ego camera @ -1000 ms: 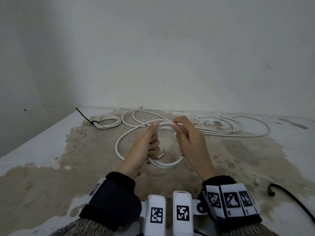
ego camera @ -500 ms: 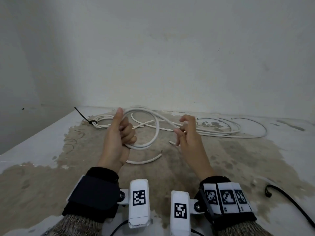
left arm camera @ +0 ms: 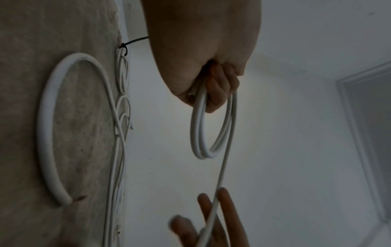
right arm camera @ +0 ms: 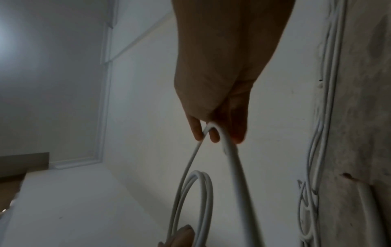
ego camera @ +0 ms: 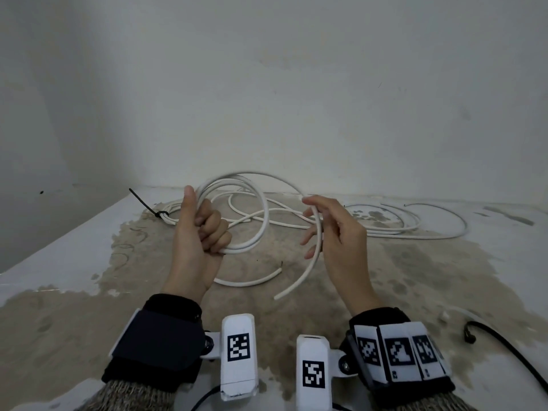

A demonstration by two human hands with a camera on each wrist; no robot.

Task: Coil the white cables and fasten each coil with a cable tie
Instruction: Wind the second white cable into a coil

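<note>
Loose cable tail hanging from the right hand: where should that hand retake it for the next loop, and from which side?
Grip the tail partway down, above its free end. The right hand is best slid down from above, on the cable's right. The tail curves down and left, away from the coil in the left hand.

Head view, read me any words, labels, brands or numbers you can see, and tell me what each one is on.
No readable words, brands or numbers in any view.
Left wrist mount: one black-and-white square marker code, no letters.
Right wrist mount: one such marker code, no letters.
Right wrist band: three marker codes; tiny marks beneath them are too small to read.
White cable: no print visible.
</note>
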